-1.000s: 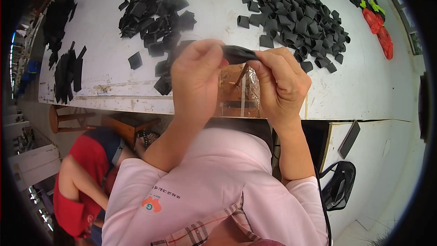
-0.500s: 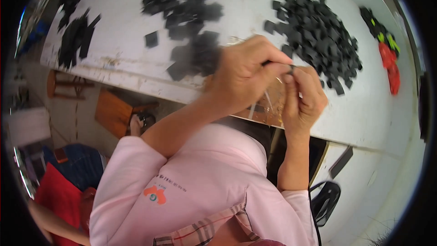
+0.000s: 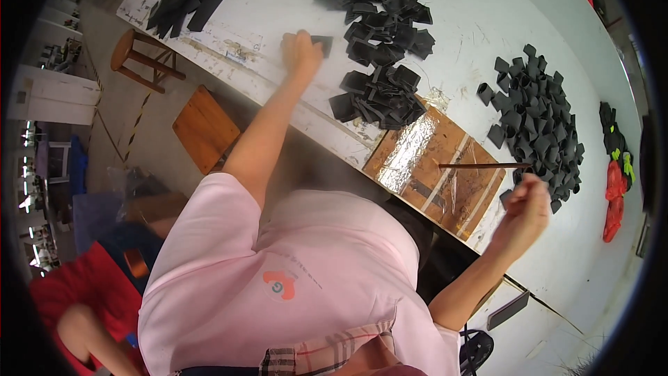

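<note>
My left hand (image 3: 303, 57) is out over the white table with its fingers curled at the edge of a flat black square piece (image 3: 322, 46). To its right lies a long heap of similar black squares (image 3: 379, 94). My right hand (image 3: 525, 212), a little blurred, is beside a pile of black folded, loop-like pieces (image 3: 539, 118). Its fingers are bent, just below the right end of a thin brown stick (image 3: 483, 166) that reaches over a brown board (image 3: 417, 160). Whether those fingers hold anything is not clear.
Black strips (image 3: 188, 0) lie at the table's far left. Red and black-yellow items (image 3: 614, 188) sit along the right edge. Wooden stools (image 3: 203, 129) stand on the floor left of the table. Another person in red (image 3: 83, 292) is at lower left.
My hands were together over the board, pinching a small dark piece. They have parted: the left went out left to a black square, the right toward the folded pile. The view has shifted too.
</note>
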Tool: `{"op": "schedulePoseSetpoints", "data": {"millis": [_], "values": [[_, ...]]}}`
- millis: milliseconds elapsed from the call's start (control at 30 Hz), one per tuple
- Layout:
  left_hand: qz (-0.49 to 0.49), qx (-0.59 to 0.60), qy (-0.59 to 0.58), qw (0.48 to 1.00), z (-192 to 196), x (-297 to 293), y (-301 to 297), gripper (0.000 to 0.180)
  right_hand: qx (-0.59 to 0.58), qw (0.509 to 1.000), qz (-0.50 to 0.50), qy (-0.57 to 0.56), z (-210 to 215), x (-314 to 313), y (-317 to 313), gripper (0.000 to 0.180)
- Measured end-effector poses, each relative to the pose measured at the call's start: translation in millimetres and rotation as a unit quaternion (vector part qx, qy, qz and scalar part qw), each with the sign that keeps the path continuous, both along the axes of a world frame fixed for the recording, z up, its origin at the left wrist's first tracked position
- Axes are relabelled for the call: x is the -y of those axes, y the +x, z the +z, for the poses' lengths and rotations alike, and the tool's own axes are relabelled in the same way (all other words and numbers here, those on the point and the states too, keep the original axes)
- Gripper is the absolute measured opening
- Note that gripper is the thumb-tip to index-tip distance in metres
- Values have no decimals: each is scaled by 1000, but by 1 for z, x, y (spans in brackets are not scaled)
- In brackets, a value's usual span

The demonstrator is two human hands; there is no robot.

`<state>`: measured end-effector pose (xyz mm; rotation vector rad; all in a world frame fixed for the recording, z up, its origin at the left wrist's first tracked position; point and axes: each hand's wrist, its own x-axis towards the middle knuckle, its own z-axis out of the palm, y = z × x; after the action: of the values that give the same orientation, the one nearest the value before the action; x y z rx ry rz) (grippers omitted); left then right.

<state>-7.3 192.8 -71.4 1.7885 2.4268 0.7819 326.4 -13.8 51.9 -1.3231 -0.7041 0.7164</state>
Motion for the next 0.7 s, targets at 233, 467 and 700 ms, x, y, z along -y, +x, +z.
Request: {"op": "schedulePoseSetpoints", "data": {"millis": [233,467,700], "values": [[-130,237,64,961,8,19,6,7,148,938,276,-148,-17,6,-79,16],[-209,755,-190,591,90,127,98,7,157,972,168,-40,-29,-7,-106,31],[-296,637,-84,706,96,158,137,11,416,908,37,-27,-21,4,-85,10]]}}
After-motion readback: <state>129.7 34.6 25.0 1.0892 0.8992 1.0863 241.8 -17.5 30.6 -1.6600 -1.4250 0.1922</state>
